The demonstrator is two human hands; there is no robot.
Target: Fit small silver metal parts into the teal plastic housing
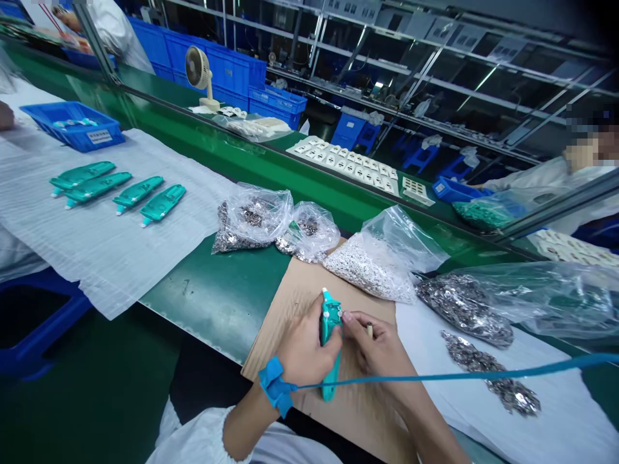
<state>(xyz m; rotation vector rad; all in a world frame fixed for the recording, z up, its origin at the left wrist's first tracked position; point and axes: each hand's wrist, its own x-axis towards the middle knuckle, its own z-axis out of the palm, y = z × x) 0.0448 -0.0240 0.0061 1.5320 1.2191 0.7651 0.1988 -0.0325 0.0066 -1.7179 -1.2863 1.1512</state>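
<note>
My left hand (pixel 304 351) is wrapped round a long teal plastic part (pixel 329 322), holding it upright over a brown cardboard sheet (pixel 294 303). A blue wrist strap (pixel 275 385) with a blue cord sits on my left wrist. My right hand (pixel 374 345) is closed in a pinch, with its fingertips pressed against the upper side of the teal part. What it pinches is too small to make out. Just beyond my hands lies an open bag of small white pieces (pixel 372 264).
Clear bags of small metal pieces (pixel 251 219) lie on the green belt (pixel 222 296), with loose metal pieces (pixel 483 361) on white sheeting at right. Several finished teal parts (pixel 116 187) rest on white foam at left by a blue tray (pixel 72 125). Another person sits far right.
</note>
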